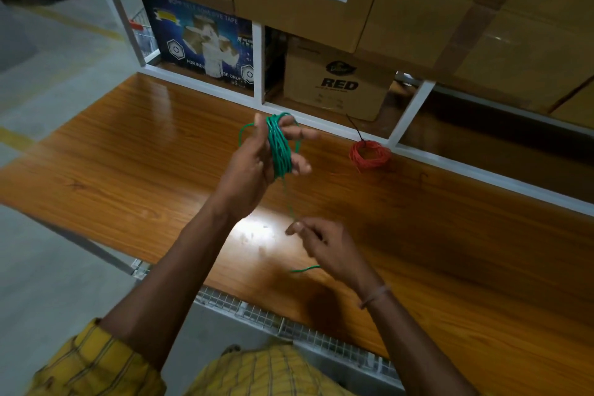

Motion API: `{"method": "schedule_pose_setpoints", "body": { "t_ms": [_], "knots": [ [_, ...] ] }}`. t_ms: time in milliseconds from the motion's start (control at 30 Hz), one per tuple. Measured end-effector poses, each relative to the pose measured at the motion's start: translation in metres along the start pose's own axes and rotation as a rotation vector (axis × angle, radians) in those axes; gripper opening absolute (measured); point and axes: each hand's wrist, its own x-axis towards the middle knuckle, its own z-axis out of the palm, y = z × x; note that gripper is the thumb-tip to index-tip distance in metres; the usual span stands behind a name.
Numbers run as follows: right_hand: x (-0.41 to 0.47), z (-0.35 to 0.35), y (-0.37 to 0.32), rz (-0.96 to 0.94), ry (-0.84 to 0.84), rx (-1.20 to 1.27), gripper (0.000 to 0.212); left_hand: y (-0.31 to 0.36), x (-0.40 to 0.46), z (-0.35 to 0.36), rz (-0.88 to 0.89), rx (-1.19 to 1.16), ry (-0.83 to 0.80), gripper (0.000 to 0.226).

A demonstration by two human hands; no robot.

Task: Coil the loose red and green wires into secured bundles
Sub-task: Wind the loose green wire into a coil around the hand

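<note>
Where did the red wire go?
In the head view, the red wire lies coiled on the wooden table near its far edge, right of the left hand, below the RED box.

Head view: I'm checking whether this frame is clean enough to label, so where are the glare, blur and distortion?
Head view: bright glare on the wooden table, strongest just below the left hand; the fingers holding the green wire coil are slightly motion-blurred; the right hand casts a dark shadow; wide-angle bending tilts the shelf frame; corners darken.
</note>
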Motion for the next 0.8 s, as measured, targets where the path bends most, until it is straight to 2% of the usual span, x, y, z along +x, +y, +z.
{"method": "schedule_pose_setpoints", "body": {
  "t_ms": [100, 167, 267, 333, 433, 533, 633, 733, 800],
  "knots": [
    [-0.011, 0.002, -0.022, -0.119, -0.093, -0.101, 0.027, -0.009, 0.007, -0.008, 0.079, 0.387, 0.117, 0.048],
    [-0.012, -0.009, -0.037, -0.165, -0.098, -0.148, 0.028, -0.016, 0.006, -0.017, 0.041, 0.657, 0.126, 0.040],
    [-0.008, -0.040, -0.055, -0.196, -0.005, -0.185, 0.015, -0.025, 0.000, -0.026, -0.071, 0.941, 0.061, 0.067],
    [-0.005, -0.064, -0.065, -0.227, 0.066, -0.189, 0.012, -0.027, -0.006, -0.022, -0.098, 1.021, 0.001, 0.073],
    [0.005, -0.095, -0.071, -0.266, 0.144, -0.217, 0.010, -0.031, -0.016, -0.019, -0.120, 1.003, -0.092, 0.072],
    [0.019, -0.118, -0.066, -0.274, 0.200, -0.272, 0.012, -0.034, -0.025, -0.018, -0.134, 0.945, -0.212, 0.059],
    [0.035, -0.133, -0.056, -0.308, 0.316, -0.293, 0.018, -0.026, -0.034, -0.009, -0.230, 0.692, -0.315, 0.048],
    [0.053, -0.138, -0.034, -0.281, 0.468, -0.272, 0.013, -0.017, -0.040, -0.001, -0.278, 0.418, -0.390, 0.059],
    [0.062, -0.128, -0.016, -0.250, 0.479, -0.260, 0.010, -0.016, -0.039, 0.002, -0.243, 0.287, -0.419, 0.072]
  ]
}}
